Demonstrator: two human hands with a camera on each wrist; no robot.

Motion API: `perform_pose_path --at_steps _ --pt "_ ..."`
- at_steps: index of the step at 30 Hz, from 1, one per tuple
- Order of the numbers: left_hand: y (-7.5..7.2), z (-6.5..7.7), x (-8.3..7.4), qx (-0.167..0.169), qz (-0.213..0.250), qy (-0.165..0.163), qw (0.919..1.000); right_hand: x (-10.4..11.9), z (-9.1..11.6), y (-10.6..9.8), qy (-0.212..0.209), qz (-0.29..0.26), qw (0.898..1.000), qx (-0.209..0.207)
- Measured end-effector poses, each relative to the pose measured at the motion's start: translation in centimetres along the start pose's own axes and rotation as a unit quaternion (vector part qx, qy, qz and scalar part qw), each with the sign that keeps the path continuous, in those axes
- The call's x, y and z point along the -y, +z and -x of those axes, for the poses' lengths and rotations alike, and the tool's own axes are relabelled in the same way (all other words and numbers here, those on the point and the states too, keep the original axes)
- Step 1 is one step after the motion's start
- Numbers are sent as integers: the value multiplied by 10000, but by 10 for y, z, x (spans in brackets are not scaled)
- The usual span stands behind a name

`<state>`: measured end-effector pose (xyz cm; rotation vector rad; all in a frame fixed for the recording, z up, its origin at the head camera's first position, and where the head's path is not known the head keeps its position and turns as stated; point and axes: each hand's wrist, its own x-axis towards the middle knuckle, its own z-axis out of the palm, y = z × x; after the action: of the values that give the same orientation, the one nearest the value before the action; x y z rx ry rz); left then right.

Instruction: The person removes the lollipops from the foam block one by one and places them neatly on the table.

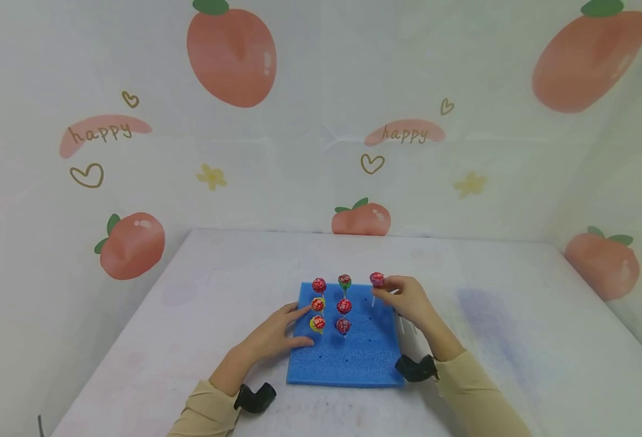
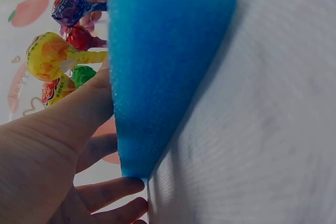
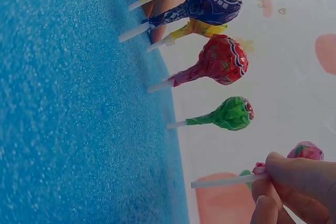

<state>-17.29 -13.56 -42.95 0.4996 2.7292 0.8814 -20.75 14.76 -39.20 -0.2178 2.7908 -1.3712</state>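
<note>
My right hand [image 1: 410, 298] pinches a pink-wrapped lollipop [image 1: 376, 279] just below its head, over the far right part of a blue foam board [image 1: 348, 369]. In the right wrist view, the bare lower end of its white stick [image 3: 220, 182] is apart from the foam. Several lollipops stand upright in the board's left and middle columns, among them a green one [image 3: 231, 114], a red one [image 3: 223, 61] and a dark blue one [image 3: 215, 1]. On the board's left edge rests my left hand [image 1: 271, 335], thumb on top, fingers extended beside a yellow lollipop [image 2: 50, 56].
Small holes dot the near and right parts of the foam. White sticks [image 1: 402, 325] lie on the table [image 1: 233, 267] beside the board's right edge, partly hidden by the right arm. A printed cloth [image 1: 299, 152] hangs behind the table.
</note>
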Motion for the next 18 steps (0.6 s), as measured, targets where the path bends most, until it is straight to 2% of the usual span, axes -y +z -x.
perform_pose_path --at_steps 9,18 --pt "0 0 0 -8 30 8 10000 -5 4 -5 -26 -7 10000 -11" --pt "0 0 0 -4 24 35 10000 -7 8 -9 121 14 9999 41"
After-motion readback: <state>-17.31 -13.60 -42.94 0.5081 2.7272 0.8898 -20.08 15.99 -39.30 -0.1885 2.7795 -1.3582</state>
